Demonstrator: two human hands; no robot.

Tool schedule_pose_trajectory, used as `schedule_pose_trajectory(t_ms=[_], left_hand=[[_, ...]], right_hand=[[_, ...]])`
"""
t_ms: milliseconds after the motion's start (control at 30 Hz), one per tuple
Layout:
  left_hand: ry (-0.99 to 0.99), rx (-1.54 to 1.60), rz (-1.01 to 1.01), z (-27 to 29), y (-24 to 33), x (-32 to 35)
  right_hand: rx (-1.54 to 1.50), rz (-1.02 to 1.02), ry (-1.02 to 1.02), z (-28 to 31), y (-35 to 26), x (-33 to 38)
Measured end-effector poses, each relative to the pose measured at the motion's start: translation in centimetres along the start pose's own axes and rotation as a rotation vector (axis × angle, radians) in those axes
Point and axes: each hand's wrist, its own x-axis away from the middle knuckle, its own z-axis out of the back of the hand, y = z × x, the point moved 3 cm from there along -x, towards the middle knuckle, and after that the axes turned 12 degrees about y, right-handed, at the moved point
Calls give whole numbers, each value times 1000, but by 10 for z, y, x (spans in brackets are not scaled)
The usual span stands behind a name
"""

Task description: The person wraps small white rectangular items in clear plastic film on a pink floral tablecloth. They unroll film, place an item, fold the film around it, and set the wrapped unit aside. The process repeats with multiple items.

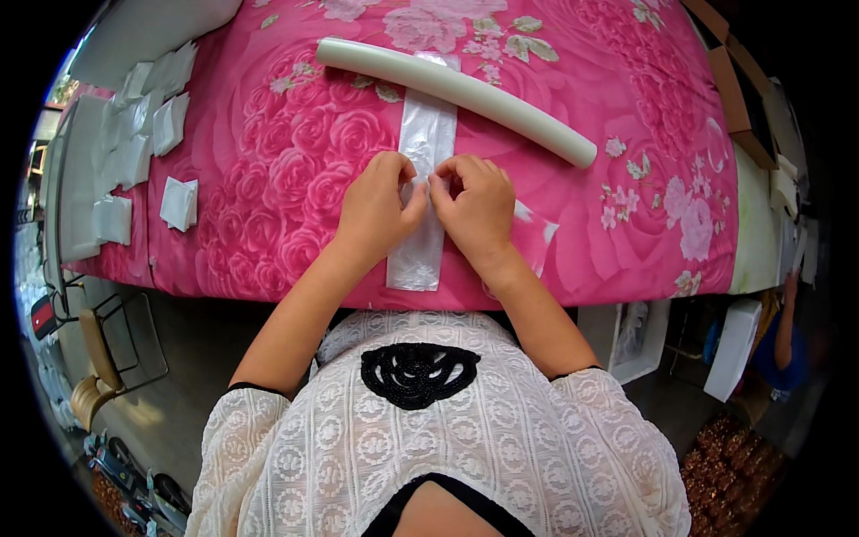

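A long, flat strip of folded clear plastic film (414,259) runs from near the table's front edge toward the far side. Across its far part lies a pale, smooth tube (456,88), angled down to the right. My left hand (383,201) is closed in a pinch at the strip's left edge. Facing it, my right hand (474,201) pinches the film at the right edge. Only a small gap parts the two thumbs. The fingertips are partly hidden behind the hands.
The table wears a pink rose-printed cloth (286,179). Several folded white plastic packets (134,161) lie at the left, one small pile (179,204) nearer me. Cardboard boxes (743,98) stand far right. A chair (94,358) is at lower left; another person's arm (786,322) shows at right.
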Motion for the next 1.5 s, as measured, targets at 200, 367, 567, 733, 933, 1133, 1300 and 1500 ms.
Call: schedule_pose_trajectory(t_ms=[200,367,567,733,933,1133,1300,1500], left_hand=[[88,-191,-123,-8,15,3],[49,-242,-19,-13,10,-2],[-95,33,193,0,0,-11],[-230,331,409,9,-15,-15],[-235,510,481,7,-30,-14],[-242,544,474,6,-31,-14],[-285,558,467,10,-28,-12],[-298,703,354,15,-17,-7]], right_hand=[[-333,-496,-208,0,14,-8],[-356,-551,-227,-5,20,-10],[-255,-501,-211,-4,17,-12],[-235,-498,-182,-3,16,-11],[-166,-414,-168,0,4,-11],[-22,96,-54,-2,-7,3],[2,395,-91,-5,-14,14],[-64,579,-146,1,-18,20]])
